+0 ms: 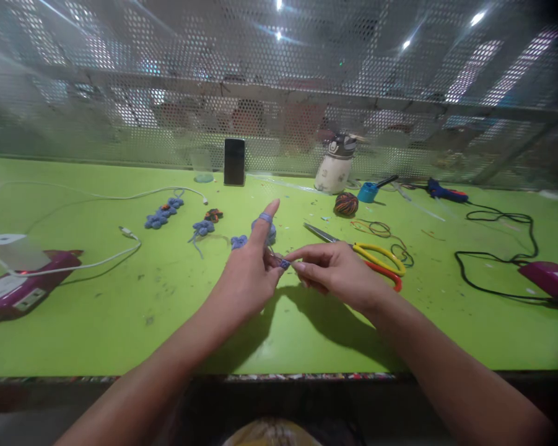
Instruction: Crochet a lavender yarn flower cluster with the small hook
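My left hand (248,269) pinches a small piece of purple crochet (284,264) between thumb and fingers. Its index finger points up, with purple yarn (265,217) wound around it. From the right, the fingertips of my right hand (334,269) close at the edge of the same piece. They seem to grip a thin crochet hook, mostly hidden by the fingers. Behind my left hand lie purple crochet flowers (238,241), partly covered. Another purple flower (203,228) with a loose tail sits farther left, beside a small dark orange-and-black flower (213,215).
Scissors (376,257) with yellow and orange handles lie by my right hand. Beyond are a multicoloured yarn ball (346,204), a jar (334,167), a blue pot (368,192), a phone (235,162) and a glue gun (446,191). A purple power strip (37,285) with white cables stands left.
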Available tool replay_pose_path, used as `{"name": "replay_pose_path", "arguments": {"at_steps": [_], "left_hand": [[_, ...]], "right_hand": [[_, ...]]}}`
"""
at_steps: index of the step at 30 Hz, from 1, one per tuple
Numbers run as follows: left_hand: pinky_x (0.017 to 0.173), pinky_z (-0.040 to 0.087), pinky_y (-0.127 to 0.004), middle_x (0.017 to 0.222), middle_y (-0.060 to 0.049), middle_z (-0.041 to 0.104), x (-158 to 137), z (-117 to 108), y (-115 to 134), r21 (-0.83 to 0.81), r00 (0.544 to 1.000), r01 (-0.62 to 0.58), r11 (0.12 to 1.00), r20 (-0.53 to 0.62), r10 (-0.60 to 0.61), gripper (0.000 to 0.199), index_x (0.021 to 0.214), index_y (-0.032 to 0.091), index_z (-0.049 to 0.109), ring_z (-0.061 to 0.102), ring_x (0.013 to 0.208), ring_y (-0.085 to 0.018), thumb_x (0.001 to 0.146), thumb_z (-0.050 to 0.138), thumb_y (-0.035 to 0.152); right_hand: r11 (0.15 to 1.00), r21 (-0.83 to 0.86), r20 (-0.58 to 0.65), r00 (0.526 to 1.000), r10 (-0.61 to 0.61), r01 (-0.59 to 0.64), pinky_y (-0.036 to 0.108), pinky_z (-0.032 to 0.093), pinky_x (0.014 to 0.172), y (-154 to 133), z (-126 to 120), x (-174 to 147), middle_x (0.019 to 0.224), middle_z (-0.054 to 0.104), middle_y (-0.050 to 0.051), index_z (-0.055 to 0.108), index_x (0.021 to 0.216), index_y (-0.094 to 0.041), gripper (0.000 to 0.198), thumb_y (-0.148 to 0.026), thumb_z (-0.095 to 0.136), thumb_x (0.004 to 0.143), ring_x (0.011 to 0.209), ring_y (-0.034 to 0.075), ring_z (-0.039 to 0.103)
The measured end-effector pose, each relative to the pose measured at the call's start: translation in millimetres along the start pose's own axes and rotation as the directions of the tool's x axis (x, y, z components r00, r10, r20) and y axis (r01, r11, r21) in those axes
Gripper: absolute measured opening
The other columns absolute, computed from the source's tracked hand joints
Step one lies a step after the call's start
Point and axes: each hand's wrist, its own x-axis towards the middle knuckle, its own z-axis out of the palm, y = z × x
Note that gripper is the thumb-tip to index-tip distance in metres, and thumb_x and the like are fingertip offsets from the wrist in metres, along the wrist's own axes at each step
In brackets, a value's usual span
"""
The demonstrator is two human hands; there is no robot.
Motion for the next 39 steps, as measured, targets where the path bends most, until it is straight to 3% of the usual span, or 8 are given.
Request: {"name": "replay_pose_path", "arguments": {"at_steps": [3, 5, 8, 11, 14, 22, 31, 39], "left_hand": [[0.062, 0.045, -0.03, 0.065, 0.004, 0.064, -3, 5, 0, -0.024, 0.986, -0.081, 0.996, -0.147, 0.076, 0.088, 0.151, 0.035, 0.026, 0.056, 0.056, -0.015, 0.076, 0.064, 0.009], [0.068, 0.048, -0.03, 0.07, 0.002, 0.067, -4, 7, 1, -0.156, 0.97, -0.127, 0.98, -0.225, 0.09, 0.085, 0.15, 0.033, 0.03, 0.059, 0.062, -0.015, 0.077, 0.066, 0.011], [0.073, 0.051, -0.03, 0.07, 0.002, 0.069, -3, 4, 4, -0.448, 0.983, -0.097, 0.889, -0.181, 0.017, 0.091, 0.151, 0.027, 0.028, 0.064, 0.068, -0.016, 0.073, 0.072, 0.012], [0.069, 0.05, -0.025, 0.066, 0.002, 0.068, 1, -4, 7, -0.618, 0.998, 0.0, 0.787, -0.045, -0.035, 0.097, 0.151, 0.02, 0.027, 0.063, 0.065, -0.013, 0.068, 0.078, 0.011], [0.067, 0.05, -0.022, 0.068, 0.002, 0.068, 3, -11, 9, -0.651, 1.0, 0.029, 0.758, 0.018, -0.023, 0.101, 0.15, 0.019, 0.028, 0.062, 0.064, -0.011, 0.065, 0.081, 0.01], [0.069, 0.054, -0.026, 0.068, 0.002, 0.067, 1, -16, 11, -0.589, 0.998, 0.018, 0.808, 0.057, 0.019, 0.103, 0.153, 0.025, 0.019, 0.067, 0.068, -0.015, 0.069, 0.077, 0.01], [0.07, 0.056, -0.032, 0.068, 0.001, 0.067, -1, -14, 14, -0.551, 0.999, -0.008, 0.834, 0.024, 0.026, 0.1, 0.152, 0.026, 0.022, 0.068, 0.069, -0.018, 0.07, 0.075, 0.01], [0.073, 0.054, -0.027, 0.071, 0.0, 0.068, -4, -13, 13, -0.552, 0.999, -0.042, 0.833, -0.004, 0.048, 0.095, 0.151, 0.023, 0.025, 0.066, 0.072, -0.015, 0.072, 0.075, 0.011]], "right_hand": [[0.971, 0.24, -0.062, 0.998, 0.004, 0.011, 0.02, 0.029, 0.041, 1, 10, 1, 0.054, 0.056, -0.003, 0.071, 0.1, -0.011, 0.027, -0.028, 0.07, 0.078, 0.041, 0.006, 0.041], [0.925, 0.373, -0.076, 0.996, -0.049, 0.074, 0.02, 0.029, 0.042, 1, 15, 0, 0.057, 0.058, -0.003, 0.068, 0.105, -0.013, 0.031, -0.028, 0.071, 0.079, 0.042, 0.005, 0.042], [0.886, 0.428, -0.094, 0.984, -0.151, 0.177, 0.019, 0.031, 0.043, 0, 15, -1, 0.059, 0.059, -0.003, 0.065, 0.111, -0.014, 0.031, -0.027, 0.069, 0.083, 0.043, 0.005, 0.042], [0.911, 0.306, -0.097, 0.961, -0.258, 0.276, 0.019, 0.034, 0.042, 0, 7, -3, 0.059, 0.059, -0.003, 0.065, 0.114, -0.016, 0.029, -0.026, 0.066, 0.086, 0.045, 0.006, 0.045], [0.921, 0.056, -0.084, 0.921, -0.38, 0.386, 0.02, 0.037, 0.041, -1, -5, -5, 0.059, 0.057, -0.004, 0.066, 0.115, -0.017, 0.029, -0.025, 0.065, 0.088, 0.046, 0.007, 0.046], [0.732, -0.393, 0.02, 0.801, -0.599, 0.557, 0.021, 0.042, 0.049, -11, -24, -11, 0.069, 0.064, 0.0, 0.07, 0.112, -0.016, 0.025, -0.018, 0.063, 0.088, 0.051, 0.008, 0.05], [0.534, -0.573, 0.127, 0.711, -0.692, 0.622, 0.022, 0.047, 0.057, -18, -32, -14, 0.073, 0.073, 0.003, 0.074, 0.1, -0.016, 0.02, -0.011, 0.058, 0.088, 0.06, 0.011, 0.062], [0.498, -0.606, 0.143, 0.7, -0.699, 0.621, 0.022, 0.045, 0.054, -22, -37, -18, 0.072, 0.074, 0.002, 0.075, 0.099, -0.02, 0.022, -0.012, 0.058, 0.088, 0.059, 0.012, 0.063]]}}
